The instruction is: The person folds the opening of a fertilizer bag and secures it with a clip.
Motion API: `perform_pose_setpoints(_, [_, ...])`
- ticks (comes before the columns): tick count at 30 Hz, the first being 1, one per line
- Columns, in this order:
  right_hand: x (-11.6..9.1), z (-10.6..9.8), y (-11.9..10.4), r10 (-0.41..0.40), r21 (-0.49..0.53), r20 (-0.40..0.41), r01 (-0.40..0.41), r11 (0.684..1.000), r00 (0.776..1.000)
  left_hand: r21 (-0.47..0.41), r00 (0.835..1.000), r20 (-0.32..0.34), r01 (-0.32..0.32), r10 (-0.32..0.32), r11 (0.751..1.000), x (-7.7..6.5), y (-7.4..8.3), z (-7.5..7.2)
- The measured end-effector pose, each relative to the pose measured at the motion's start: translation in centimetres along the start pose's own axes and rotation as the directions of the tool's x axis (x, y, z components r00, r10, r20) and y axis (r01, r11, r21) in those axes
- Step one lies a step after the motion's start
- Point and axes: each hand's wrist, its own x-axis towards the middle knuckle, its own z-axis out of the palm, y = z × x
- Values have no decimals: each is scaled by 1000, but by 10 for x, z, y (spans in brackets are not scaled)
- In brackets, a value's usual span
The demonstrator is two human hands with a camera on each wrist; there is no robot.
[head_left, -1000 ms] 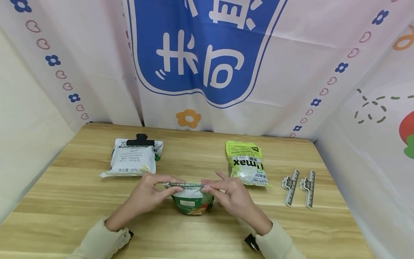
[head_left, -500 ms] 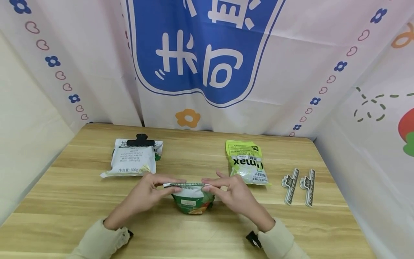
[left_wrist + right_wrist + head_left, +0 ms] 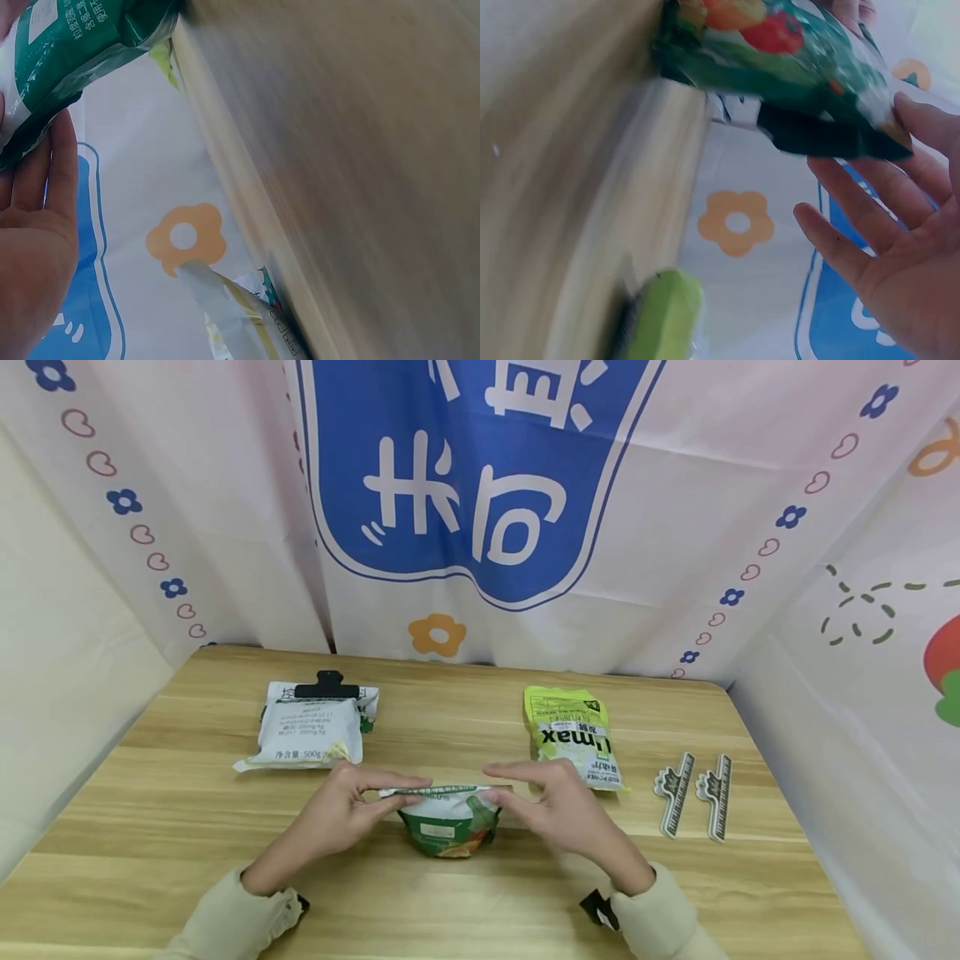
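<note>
A green-and-white plastic bag (image 3: 442, 828) printed with fruit and vegetables stands upright on the table, its top folded over into a flat edge. My left hand (image 3: 348, 806) pinches that edge at its left end, thumb in front and fingers behind. At the other end my right hand (image 3: 562, 802) has thumb and forefinger spread apart, the thumb against the corner. In the right wrist view, its fingers (image 3: 855, 199) are nearly straight behind the bag (image 3: 810, 90). The left wrist view shows fingers (image 3: 64, 169) behind the lower part of the bag (image 3: 82, 49).
At the back left of the table (image 3: 450, 910) lies a white bag (image 3: 309, 731) with a black clip (image 3: 327, 687) on its fold. A lime-and-white bag (image 3: 573, 739) lies behind my right hand. Two ruler-edged clips (image 3: 675, 795) lie at the right. A printed curtain (image 3: 675, 527) hangs behind.
My right hand has loosened its pinch on the bag's right corner: the forefinger has lifted off the edge and the hand has shifted slightly right. My left hand keeps its pinch.
</note>
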Motion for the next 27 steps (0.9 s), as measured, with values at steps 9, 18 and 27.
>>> perform_pose_setpoints(9, [-16, -36, 8, -2, -102, -101, -8, 995, 995, -23, 1000, 17, 27, -26, 999, -1, 1, -1])
perform_pose_setpoints(18, [-45, -79, 26, 79, -222, -165, -116, 968, 983, 1, 999, 15, 28, -28, 1000, -1, 1, -1])
perform_pose_setpoints(27, [-74, -121, 44, 136, -311, -185, -189, 931, 973, 5, 1000, 10, 28, -28, 1000, -1, 1, -1])
